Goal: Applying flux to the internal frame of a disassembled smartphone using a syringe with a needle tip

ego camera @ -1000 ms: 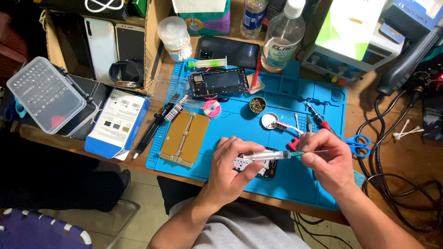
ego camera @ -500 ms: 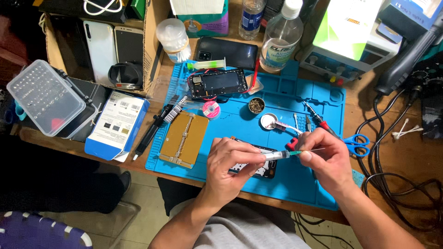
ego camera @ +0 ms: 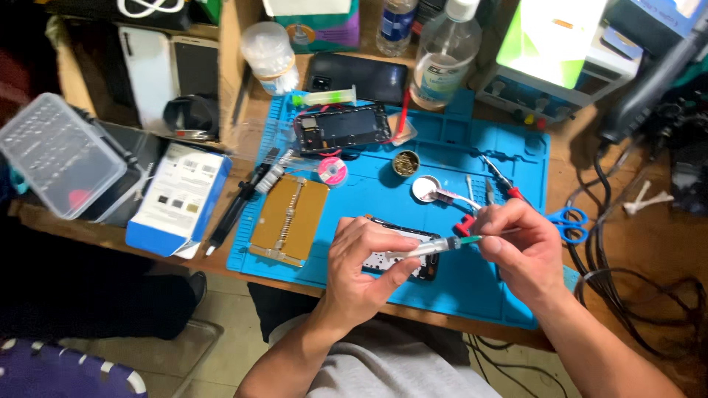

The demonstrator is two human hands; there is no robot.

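Observation:
My left hand [ego camera: 366,271] grips the barrel of a clear syringe [ego camera: 431,247] with a green collar, held level over a dark phone part [ego camera: 402,254] on the blue work mat [ego camera: 413,199]. My right hand [ego camera: 520,247] pinches the syringe's plunger end between thumb and fingers. The phone part lies partly hidden under my left fingers. A red-handled tool [ego camera: 464,221] lies just behind my hands.
A gold metal plate [ego camera: 290,220], a disassembled phone [ego camera: 343,129], a small tin [ego camera: 405,163], a white round lid [ego camera: 426,189] and blue scissors [ego camera: 568,221] sit on the mat. A blue-white box [ego camera: 179,199] and clear plastic case [ego camera: 59,155] lie left. Bottles stand behind; cables trail right.
Both hands have stayed over the phone part with the syringe; my left hand lowered slightly onto it. The camera view shifted a little.

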